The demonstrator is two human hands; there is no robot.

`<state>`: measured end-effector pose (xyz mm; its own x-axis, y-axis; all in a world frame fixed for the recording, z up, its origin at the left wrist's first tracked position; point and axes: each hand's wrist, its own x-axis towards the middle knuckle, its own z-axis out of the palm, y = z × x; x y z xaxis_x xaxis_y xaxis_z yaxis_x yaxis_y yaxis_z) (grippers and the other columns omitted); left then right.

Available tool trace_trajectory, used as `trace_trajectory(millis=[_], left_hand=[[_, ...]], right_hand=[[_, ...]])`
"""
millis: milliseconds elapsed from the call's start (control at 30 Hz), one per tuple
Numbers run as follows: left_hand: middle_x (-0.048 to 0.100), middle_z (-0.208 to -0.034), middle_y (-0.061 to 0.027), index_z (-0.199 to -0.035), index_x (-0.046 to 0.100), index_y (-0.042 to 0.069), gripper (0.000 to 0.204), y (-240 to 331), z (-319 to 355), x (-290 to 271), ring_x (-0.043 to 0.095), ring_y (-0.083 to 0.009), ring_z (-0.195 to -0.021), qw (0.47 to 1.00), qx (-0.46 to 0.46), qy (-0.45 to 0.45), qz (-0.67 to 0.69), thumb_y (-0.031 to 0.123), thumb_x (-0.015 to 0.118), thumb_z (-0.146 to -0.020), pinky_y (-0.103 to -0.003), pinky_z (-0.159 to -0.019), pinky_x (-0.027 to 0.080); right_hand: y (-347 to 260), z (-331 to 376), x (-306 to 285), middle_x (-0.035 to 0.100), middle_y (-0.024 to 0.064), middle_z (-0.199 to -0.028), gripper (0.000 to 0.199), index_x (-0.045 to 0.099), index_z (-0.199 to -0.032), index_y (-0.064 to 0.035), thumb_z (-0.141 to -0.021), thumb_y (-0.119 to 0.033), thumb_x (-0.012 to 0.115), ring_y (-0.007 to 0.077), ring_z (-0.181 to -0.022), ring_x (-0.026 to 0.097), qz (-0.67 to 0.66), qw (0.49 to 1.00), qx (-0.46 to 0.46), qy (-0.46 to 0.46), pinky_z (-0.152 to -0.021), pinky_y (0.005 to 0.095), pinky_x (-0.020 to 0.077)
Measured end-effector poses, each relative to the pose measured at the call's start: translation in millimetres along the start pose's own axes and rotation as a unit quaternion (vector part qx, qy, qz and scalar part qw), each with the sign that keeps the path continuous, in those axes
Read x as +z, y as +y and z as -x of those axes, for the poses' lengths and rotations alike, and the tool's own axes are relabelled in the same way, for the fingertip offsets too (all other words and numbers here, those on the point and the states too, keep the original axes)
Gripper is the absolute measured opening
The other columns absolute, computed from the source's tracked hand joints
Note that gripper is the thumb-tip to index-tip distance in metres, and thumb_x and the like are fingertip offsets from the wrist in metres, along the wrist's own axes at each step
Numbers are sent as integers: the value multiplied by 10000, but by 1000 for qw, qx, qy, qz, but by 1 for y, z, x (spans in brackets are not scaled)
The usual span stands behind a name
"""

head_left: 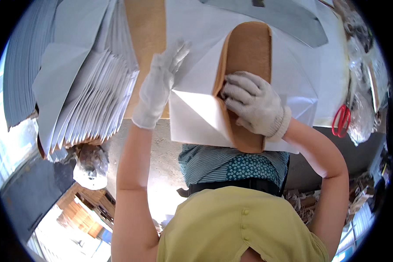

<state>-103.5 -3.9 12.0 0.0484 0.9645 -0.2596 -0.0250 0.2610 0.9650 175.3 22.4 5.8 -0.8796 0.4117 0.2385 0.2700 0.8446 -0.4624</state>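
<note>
The left glove (161, 83) and right glove (257, 105) look like matt white cloth, the right one rough and knitted, with a ribbed cuff. The brown piece (251, 48) has a matt, leathery face; whether it is leather or card cannot be told. The white sheet (201, 113) looks like smooth, creased paper, and the stack (91, 96) like thin, matt paper. The scissors (342, 120) have glossy, plastic-looking handles. The bag (361, 126) is shiny, crinkled clear plastic. The yellow top (231, 218) is soft, matt cloth.
</note>
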Motion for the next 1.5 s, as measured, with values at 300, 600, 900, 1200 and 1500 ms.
trace_trajectory(millis=[300,600,900,1200,1500], left_hand=[[526,-1545,-244,-1564,363,-105,892,-2,-12,-28,478,-328,-1470,991,-50,-50,118,649,238,-1104,-274,-1162,458],[520,-1547,-232,-1552,502,109,658,-26,-2,46,389,-473,-1495,919,136,85,-361,574,404,-1096,-505,-1235,329],[447,-1606,-247,-1589,402,-5,667,-41,-8,58,347,-423,-1538,815,188,111,-536,472,346,-1125,-507,-1310,185],[381,-1640,-272,-1582,375,-70,752,-28,-13,77,302,-407,-1565,747,148,111,-639,497,406,-1089,-506,-1323,126],[376,-1637,-286,-1580,376,-60,772,-15,-61,108,283,-426,-1567,783,227,39,-578,483,520,-1049,-529,-1304,183]], right_hand=[[-3,-64,67,651,201,-1356,669,596,-1354,-48,-920,-550,681,380,-1316,596,-342,850,401,-20,-1112,412,470],[-23,-55,6,683,171,-1223,504,633,-1332,-20,-901,-278,662,353,-1235,616,58,964,221,-137,-1115,425,456],[21,71,-10,633,106,-1433,442,703,-1223,-80,-794,-182,723,325,-1372,556,150,978,133,61,-1210,532,386],[-23,74,10,726,61,-1164,258,779,-977,-78,-760,-166,671,295,-1328,581,-119,985,-106,-65,-1224,466,408],[-7,55,-4,702,55,-1255,396,765,-1038,-109,-677,-264,712,315,-1332,584,-54,993,-95,-43,-1210,487,409]])
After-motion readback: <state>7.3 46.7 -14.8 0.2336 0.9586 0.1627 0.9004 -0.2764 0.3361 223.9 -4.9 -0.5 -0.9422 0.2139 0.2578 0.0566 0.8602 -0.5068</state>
